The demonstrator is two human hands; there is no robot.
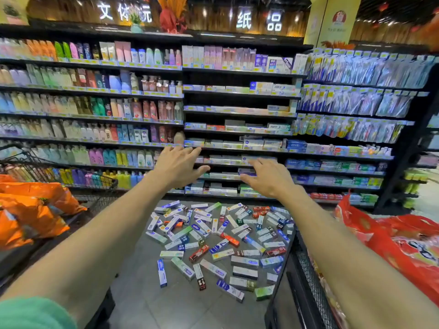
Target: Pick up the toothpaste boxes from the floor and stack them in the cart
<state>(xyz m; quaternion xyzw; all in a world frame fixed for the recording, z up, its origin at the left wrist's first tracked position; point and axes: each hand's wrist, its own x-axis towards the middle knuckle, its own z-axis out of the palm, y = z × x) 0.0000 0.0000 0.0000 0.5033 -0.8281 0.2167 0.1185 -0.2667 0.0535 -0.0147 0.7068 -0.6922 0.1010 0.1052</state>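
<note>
Flanking scattered toothpaste boxes (218, 243): orange bags (33, 210), red bags (399, 243); left grip (178, 166), right grip (270, 178) spread, empty.

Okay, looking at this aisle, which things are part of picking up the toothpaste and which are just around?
Part of the job:
toothpaste boxes scattered on the floor
wire cart at left
left hand and right hand, both empty

Just around:
orange bags
red bags
shelf bottles
hanging toothbrush packs
</note>
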